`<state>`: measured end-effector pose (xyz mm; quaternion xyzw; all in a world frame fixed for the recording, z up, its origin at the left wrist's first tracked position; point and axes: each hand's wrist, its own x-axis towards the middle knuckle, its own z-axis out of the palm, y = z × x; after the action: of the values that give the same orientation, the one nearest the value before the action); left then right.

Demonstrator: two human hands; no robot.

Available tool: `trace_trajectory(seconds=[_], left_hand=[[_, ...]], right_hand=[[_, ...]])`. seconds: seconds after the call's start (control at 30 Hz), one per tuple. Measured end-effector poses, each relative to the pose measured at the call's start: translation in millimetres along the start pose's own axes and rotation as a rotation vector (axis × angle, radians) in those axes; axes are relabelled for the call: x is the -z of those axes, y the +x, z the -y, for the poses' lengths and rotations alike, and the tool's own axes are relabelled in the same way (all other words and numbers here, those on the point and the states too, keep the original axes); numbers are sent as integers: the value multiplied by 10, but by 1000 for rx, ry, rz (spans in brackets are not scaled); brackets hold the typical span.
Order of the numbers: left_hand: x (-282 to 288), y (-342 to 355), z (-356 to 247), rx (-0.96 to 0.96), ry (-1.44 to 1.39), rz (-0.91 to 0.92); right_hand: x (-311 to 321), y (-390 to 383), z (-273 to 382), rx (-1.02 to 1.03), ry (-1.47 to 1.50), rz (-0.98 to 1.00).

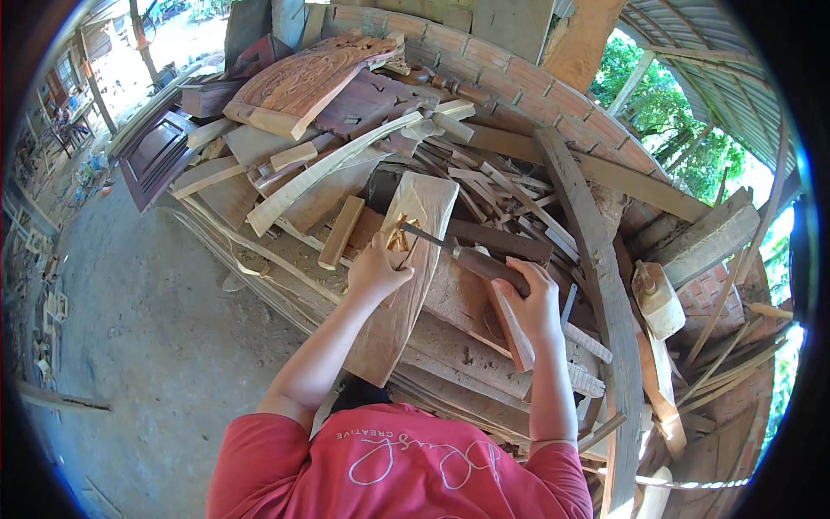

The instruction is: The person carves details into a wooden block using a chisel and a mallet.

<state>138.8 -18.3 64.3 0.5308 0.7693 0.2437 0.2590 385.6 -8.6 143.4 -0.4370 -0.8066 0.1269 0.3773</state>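
Note:
A long pale wooden plank (425,204) slopes from the wood pile down toward my body. On its left side, my left hand (378,272) grips a small carved piece of yellowish wood (397,240), partly hidden by the fingers. My right hand (530,298) is closed round the brown wooden handle of a chisel (481,263). The chisel's dark metal blade points left, and its tip meets or nearly meets the carved piece; actual contact is too small to tell.
A carved reddish wood panel (311,80) tops the pile at the back left, near a short block (341,232). A long grey beam (596,285) runs along the right, beside a yellowish plastic jug (659,300). Behind stands a brick wall (519,73).

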Motion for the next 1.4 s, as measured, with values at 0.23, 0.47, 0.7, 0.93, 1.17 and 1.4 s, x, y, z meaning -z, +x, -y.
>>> trace_trajectory(seconds=[0.23,0.47,0.7,0.93,1.17,1.4], left_hand=[[-130,-63,-31,-72,12,-75],[-237,-70,-63,-163,10,-53],[-180,-111,-107,-120,-31,77],[-185,-117,-87,-111,-22,92],[-184,-89,-140,-97,-43,31],[-201,-109,-106,-73,-45,13]], right_hand=[[261,12,172,-54,-33,105],[525,73,200,-65,-73,312],[396,-236,-129,-116,-51,196],[275,-385,-15,-248,17,170],[-2,-624,-151,-552,166,89],[72,-442,-216,-498,442,-334]])
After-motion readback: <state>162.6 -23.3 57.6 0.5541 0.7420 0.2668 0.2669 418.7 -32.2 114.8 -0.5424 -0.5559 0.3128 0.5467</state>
